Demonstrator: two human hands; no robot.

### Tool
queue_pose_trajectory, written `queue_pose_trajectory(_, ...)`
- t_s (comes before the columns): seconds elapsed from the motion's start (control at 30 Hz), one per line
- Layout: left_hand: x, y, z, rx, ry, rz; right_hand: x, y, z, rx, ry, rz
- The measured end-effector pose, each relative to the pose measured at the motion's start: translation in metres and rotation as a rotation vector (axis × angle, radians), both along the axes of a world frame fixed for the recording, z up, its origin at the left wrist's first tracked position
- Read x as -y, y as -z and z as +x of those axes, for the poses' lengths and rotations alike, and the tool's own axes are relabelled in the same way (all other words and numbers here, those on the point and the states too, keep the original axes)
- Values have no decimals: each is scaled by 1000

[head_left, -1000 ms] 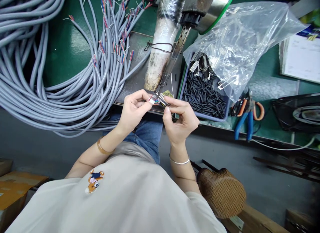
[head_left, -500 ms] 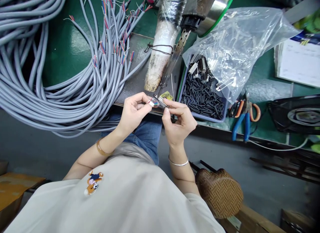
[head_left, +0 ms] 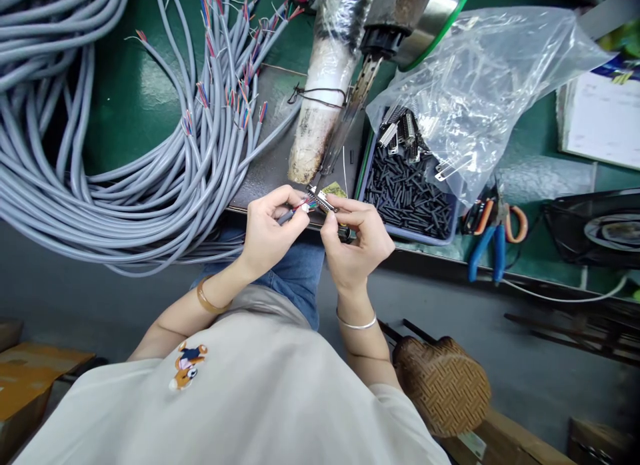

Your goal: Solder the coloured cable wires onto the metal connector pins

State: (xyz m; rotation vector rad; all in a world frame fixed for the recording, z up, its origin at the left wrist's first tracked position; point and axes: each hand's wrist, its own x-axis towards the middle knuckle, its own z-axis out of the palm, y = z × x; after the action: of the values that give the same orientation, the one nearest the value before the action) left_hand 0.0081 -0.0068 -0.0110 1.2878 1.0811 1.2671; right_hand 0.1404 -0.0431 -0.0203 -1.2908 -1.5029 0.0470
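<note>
My left hand (head_left: pixel 274 226) pinches the end of a grey cable (head_left: pixel 286 216), whose thin coloured wires (head_left: pixel 309 204) fan out toward a multi-pin connector (head_left: pixel 323 200). That connector, a slim metal and black strip, is gripped at its right end between the thumb and fingers of my right hand (head_left: pixel 356 237). Directly above it, the tip of a soldering iron (head_left: pixel 345 128) points down and meets or nearly meets the connector's left end. Whether each wire is joined to a pin is too small to tell.
A large bundle of grey cables (head_left: pixel 150 218) with stripped ends fills the left. At right stand a blue bin (head_left: pixel 453 232) of short black tubes (head_left: pixel 405 192) and several connectors (head_left: pixel 400 132), a clear plastic bag (head_left: pixel 505 72) and blue-handled pliers (head_left: pixel 487 252). A wrapped white tube (head_left: pixel 320 98) lies beside the iron.
My left hand has shifted slightly right and turned, so the cable's grey jacket now shows between its fingers. The wires sit closer to the connector. My right hand has barely moved.
</note>
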Motion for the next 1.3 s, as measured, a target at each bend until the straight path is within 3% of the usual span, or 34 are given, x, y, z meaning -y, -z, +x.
queue_pose_trajectory(0.37,-1,-6,-2,27,-1,-12,-2,-5,-2,56,-3,45)
queue_pose_trajectory(0.73,-3,-5,-5,143,88,-165,2,2,2,245,-9,133)
queue_pose_trajectory(0.83,-1,-5,-6,158,91,-192,4,2,2,175,-17,108)
queue_pose_trajectory(1.0,1,-7,-8,187,110,-236,6,0,1,-92,-45,-75)
queue_pose_trajectory(1.3,-1,-7,-7,160,103,-161,3,-3,2,-74,-50,-68)
